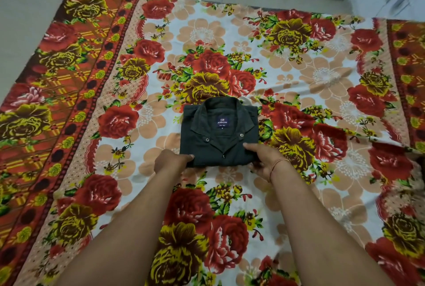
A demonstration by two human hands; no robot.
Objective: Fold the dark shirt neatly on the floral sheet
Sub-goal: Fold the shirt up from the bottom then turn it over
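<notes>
Folded dark shirt (pixel 220 129) lies collar-up on floral sheet (pixel 207 33). Left hand (pixel 171 160) has its fingers curled round the near-left corner. Right hand (pixel 264 159) pinches the near-right edge, thumb on top.

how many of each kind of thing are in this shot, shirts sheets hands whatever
dark shirt, folded: 1
floral sheet: 1
hands, both gripping the shirt's near edge: 2 (left hand, right hand)
wrist thread on the right wrist: 1
total: 5
</notes>
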